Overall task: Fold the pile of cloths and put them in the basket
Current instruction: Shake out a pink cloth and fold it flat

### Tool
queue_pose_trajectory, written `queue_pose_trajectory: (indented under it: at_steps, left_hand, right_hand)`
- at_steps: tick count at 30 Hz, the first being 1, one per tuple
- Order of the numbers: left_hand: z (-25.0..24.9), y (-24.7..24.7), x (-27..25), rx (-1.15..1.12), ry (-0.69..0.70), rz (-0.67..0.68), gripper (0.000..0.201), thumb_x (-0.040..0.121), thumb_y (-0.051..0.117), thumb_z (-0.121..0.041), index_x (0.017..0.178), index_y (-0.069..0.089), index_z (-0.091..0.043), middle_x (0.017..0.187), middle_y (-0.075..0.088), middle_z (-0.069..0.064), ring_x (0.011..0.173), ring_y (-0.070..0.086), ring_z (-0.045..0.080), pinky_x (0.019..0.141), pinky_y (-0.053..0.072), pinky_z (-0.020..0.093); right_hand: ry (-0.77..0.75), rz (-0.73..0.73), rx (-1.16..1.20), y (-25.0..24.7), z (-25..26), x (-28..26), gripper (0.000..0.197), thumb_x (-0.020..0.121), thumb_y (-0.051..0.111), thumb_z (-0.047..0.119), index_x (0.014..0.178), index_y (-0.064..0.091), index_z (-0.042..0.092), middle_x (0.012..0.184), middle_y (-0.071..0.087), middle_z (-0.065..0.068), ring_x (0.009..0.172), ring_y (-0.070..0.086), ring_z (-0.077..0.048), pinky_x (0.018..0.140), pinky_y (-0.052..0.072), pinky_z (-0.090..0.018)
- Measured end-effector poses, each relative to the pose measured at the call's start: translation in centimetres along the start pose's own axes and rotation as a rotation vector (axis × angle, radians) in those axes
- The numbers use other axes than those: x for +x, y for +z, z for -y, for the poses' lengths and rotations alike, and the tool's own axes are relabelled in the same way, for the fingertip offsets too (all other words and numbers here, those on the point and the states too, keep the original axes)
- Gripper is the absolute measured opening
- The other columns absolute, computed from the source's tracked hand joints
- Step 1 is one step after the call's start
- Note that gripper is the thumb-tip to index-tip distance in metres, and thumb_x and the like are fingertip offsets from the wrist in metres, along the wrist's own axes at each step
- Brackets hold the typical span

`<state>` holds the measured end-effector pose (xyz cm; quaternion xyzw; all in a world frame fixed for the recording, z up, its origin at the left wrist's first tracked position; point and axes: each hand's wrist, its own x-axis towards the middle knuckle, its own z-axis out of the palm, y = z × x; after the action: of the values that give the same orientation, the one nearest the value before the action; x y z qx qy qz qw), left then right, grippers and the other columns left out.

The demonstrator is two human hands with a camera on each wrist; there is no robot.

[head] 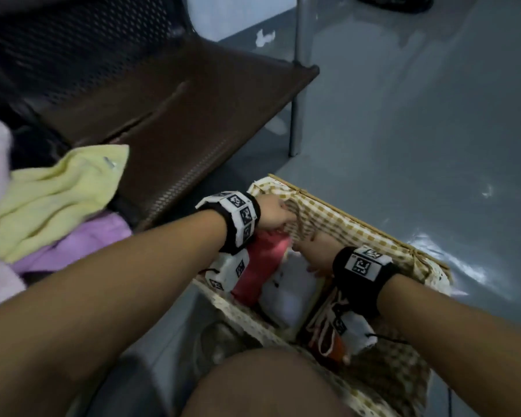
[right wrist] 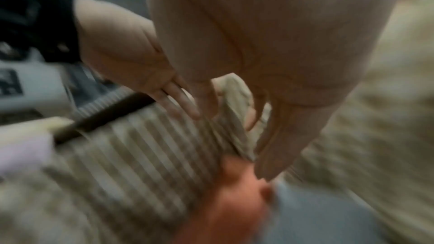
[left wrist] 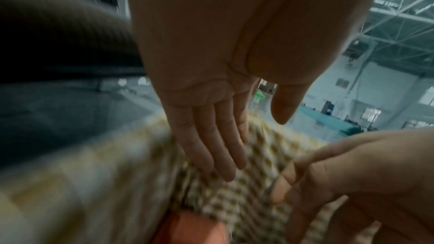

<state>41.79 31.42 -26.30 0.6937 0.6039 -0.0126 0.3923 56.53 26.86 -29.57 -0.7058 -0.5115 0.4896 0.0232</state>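
A wicker basket (head: pixel 373 228) with checked lining (head: pixel 328 218) stands on the floor at lower right. A folded red cloth (head: pixel 262 266) and a folded white cloth (head: pixel 289 293) lie inside it. My left hand (head: pixel 275 213) presses straight fingers (left wrist: pixel 211 155) against the lining at the far corner. My right hand (head: pixel 313 257) is just beside it and pinches a bunched fold of the lining (right wrist: pixel 234 96) between thumb and fingers. The red cloth (right wrist: pixel 234 192) sits right under both hands. The unfolded pile, with a yellow cloth (head: pixel 57 200) and a purple cloth (head: pixel 73 242), lies on the bench at left.
A brown perforated bench (head: pixel 193 115) with a metal leg (head: pixel 295 121) stands behind the basket on a grey floor (head: pixel 403 130). My knee (head: pixel 268 386) is at the bottom, against the basket's near side. A dark item with white cords (head: pixel 322 326) lies in the basket.
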Motion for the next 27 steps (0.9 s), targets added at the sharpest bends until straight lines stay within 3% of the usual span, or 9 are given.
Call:
queue_pose_trajectory:
  at_steps: [2, 4, 6, 8, 11, 14, 18, 21, 27]
  left_hand:
    - [0.2, -3.8, -3.0, -0.023, 0.036, -0.147, 0.028, 0.095, 0.058, -0.032, 0.104, 0.075, -0.012, 0.101, 0.076, 0.006, 0.078, 0.066, 0.017, 0.065, 0.048, 0.022]
    - [1.4, -7.3, -6.6, -0.031, 0.064, -0.246, 0.021, 0.094, 0.059, -0.032, 0.102, 0.073, -0.018, 0.1, 0.076, 0.0, 0.084, 0.07, 0.015, 0.074, 0.052, 0.023]
    - [3.5, -10.2, -10.7, -0.009, 0.082, -0.319, 0.016, 0.093, 0.059, -0.033, 0.1, 0.07, -0.025, 0.094, 0.075, -0.005, 0.087, 0.071, 0.013, 0.083, 0.054, 0.029]
    - [6.2, -12.4, -15.4, 0.07, 0.052, -0.418, 0.02, 0.092, 0.058, -0.037, 0.106, 0.07, -0.029, 0.094, 0.071, -0.009, 0.092, 0.067, 0.013, 0.082, 0.051, 0.03]
    - [11.4, -13.9, -22.2, 0.199, -0.039, -0.531, 0.023, 0.092, 0.058, -0.037, 0.11, 0.07, -0.027, 0.102, 0.071, -0.005, 0.095, 0.064, 0.017, 0.081, 0.046, 0.027]
    - [17.5, -13.6, -27.7, 0.231, -0.169, -0.571, 0.027, 0.093, 0.056, -0.031, 0.115, 0.068, -0.023, 0.111, 0.071, -0.003, 0.101, 0.065, 0.019, 0.089, 0.048, 0.029]
    - [25.5, -10.9, -32.6, 0.247, -0.421, -0.555, 0.042, 0.092, 0.055, -0.037, 0.132, 0.055, -0.021, 0.127, 0.061, 0.005, 0.116, 0.056, 0.026, 0.097, 0.048, 0.04]
    - [30.5, -8.7, -35.3, 0.265, -0.59, -0.497, 0.059, 0.087, 0.059, -0.044, 0.139, 0.047, -0.018, 0.134, 0.05, 0.011, 0.124, 0.048, 0.032, 0.098, 0.045, 0.04]
    - [33.9, -7.2, -36.9, 0.226, -0.551, -0.582, 0.052, 0.084, 0.061, -0.054, 0.124, 0.059, -0.02, 0.119, 0.055, 0.008, 0.112, 0.053, 0.029, 0.094, 0.047, 0.04]
  right_hand:
    - [-0.143, 0.043, 0.015, -0.6, 4.5, -2.5, 0.02, 0.094, 0.058, 0.024, 0.079, 0.057, 0.011, 0.063, 0.055, -0.004, 0.049, 0.055, -0.017, 0.047, 0.044, -0.023]
    - [-0.314, 0.036, -0.016, -0.6, 9.0, -4.8, 0.021, 0.094, 0.057, 0.023, 0.075, 0.051, 0.016, 0.063, 0.045, -0.007, 0.044, 0.043, -0.016, 0.046, 0.036, -0.023]
    - [-0.433, 0.065, -0.012, 0.2, 13.4, -7.0, 0.015, 0.095, 0.057, 0.021, 0.082, 0.052, 0.016, 0.069, 0.049, -0.007, 0.053, 0.049, -0.018, 0.047, 0.042, -0.025]
    - [-0.518, 0.14, 0.007, 2.0, 17.9, -8.7, 0.008, 0.097, 0.057, 0.021, 0.097, 0.055, 0.014, 0.079, 0.057, -0.007, 0.066, 0.061, -0.021, 0.053, 0.049, -0.024]
    - [-0.641, 0.179, -0.055, 6.2, 24.2, -10.4, 0.008, 0.097, 0.057, 0.019, 0.104, 0.059, 0.016, 0.083, 0.062, -0.004, 0.061, 0.058, -0.015, 0.068, 0.052, -0.034]
    - [-0.753, 0.238, -0.135, 11.5, 29.7, -11.6, 0.007, 0.096, 0.058, 0.02, 0.1, 0.061, 0.017, 0.089, 0.065, -0.004, 0.063, 0.059, -0.013, 0.068, 0.052, -0.031]
    - [-0.819, 0.355, -0.327, 19.4, 33.6, -12.6, 0.01, 0.096, 0.059, 0.021, 0.094, 0.065, 0.014, 0.098, 0.069, -0.008, 0.08, 0.065, -0.02, 0.074, 0.055, -0.034]
    - [-0.837, 0.38, -0.489, 24.6, 34.6, -12.5, 0.029, 0.094, 0.06, 0.02, 0.109, 0.069, -0.003, 0.097, 0.069, -0.014, 0.081, 0.064, -0.023, 0.076, 0.056, -0.037]
    - [-0.747, 0.369, -0.645, 30.7, 34.4, -11.9, 0.034, 0.09, 0.066, 0.03, 0.107, 0.066, 0.0, 0.084, 0.067, -0.01, 0.068, 0.063, -0.022, 0.061, 0.052, -0.026]
